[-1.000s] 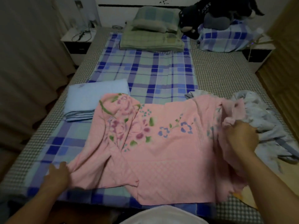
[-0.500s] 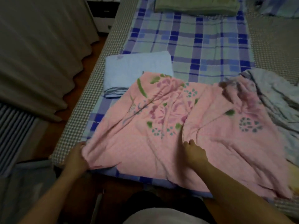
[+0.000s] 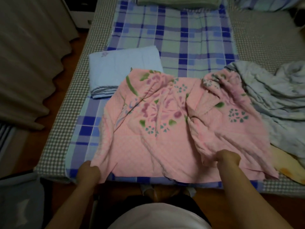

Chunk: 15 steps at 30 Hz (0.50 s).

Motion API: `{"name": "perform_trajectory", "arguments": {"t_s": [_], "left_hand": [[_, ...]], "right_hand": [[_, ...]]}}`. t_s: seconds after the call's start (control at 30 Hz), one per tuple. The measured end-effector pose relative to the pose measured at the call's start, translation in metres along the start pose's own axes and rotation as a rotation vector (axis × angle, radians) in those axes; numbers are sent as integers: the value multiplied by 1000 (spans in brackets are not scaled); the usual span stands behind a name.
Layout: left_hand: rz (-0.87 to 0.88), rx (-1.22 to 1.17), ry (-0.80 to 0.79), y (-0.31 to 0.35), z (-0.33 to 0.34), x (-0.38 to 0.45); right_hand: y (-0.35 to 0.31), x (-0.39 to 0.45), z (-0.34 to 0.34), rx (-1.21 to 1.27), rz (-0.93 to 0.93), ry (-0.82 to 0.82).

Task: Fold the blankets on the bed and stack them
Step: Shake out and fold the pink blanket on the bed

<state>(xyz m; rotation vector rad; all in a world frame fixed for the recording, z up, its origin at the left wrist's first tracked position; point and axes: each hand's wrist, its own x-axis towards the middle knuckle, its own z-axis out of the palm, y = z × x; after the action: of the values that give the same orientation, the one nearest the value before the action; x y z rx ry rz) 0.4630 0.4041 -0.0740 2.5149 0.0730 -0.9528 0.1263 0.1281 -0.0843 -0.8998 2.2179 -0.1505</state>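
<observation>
A pink flowered blanket (image 3: 165, 142) lies creased across the near end of the bed. My left hand (image 3: 88, 171) grips its near left corner at the bed's edge. My right hand (image 3: 228, 158) grips a fold of the pink cloth along the near edge, further right. A folded light blue blanket (image 3: 122, 70) sits behind the pink one on the left, partly covered by it. A crumpled pale grey-blue blanket (image 3: 277, 100) lies loose on the right, with a yellow cloth (image 3: 287, 167) showing under it.
A blue plaid sheet (image 3: 181, 40) covers the checked mattress (image 3: 57, 134). A folded green blanket (image 3: 178, 2) lies at the far end. Curtains (image 3: 28, 55) hang on the left beside a strip of wooden floor. A nightstand (image 3: 80, 12) stands at the top left.
The view has tilted down toward the near bed edge. My right hand moved from the pink blanket's right side, across it, to its near edge. My left hand kept hold of the near left corner.
</observation>
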Motion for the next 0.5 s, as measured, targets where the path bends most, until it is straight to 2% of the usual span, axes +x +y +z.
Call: {"name": "perform_trajectory", "arguments": {"t_s": [0.07,0.13,0.23,0.3,0.4,0.43,0.5], "left_hand": [[90,-23,115,-3,-4,1],[134,-83,155,-4,-7,6],[127,-204,145,13,-14,1],[169,-195,108,25,-18,-5],[257,-223,96,38,-22,-14],[272,-212,67,42,-22,-19],[278,-251,-40,50,-23,-31]], "right_hand": [[-9,-8,-3,503,7,165],[-29,-19,-11,814,-182,251],[-78,-45,-28,778,-442,173],[-112,-73,-29,739,-597,9],[-124,-130,11,439,-778,-181],[-116,-140,32,379,-794,-254],[-89,-147,74,405,-685,-308]]}}
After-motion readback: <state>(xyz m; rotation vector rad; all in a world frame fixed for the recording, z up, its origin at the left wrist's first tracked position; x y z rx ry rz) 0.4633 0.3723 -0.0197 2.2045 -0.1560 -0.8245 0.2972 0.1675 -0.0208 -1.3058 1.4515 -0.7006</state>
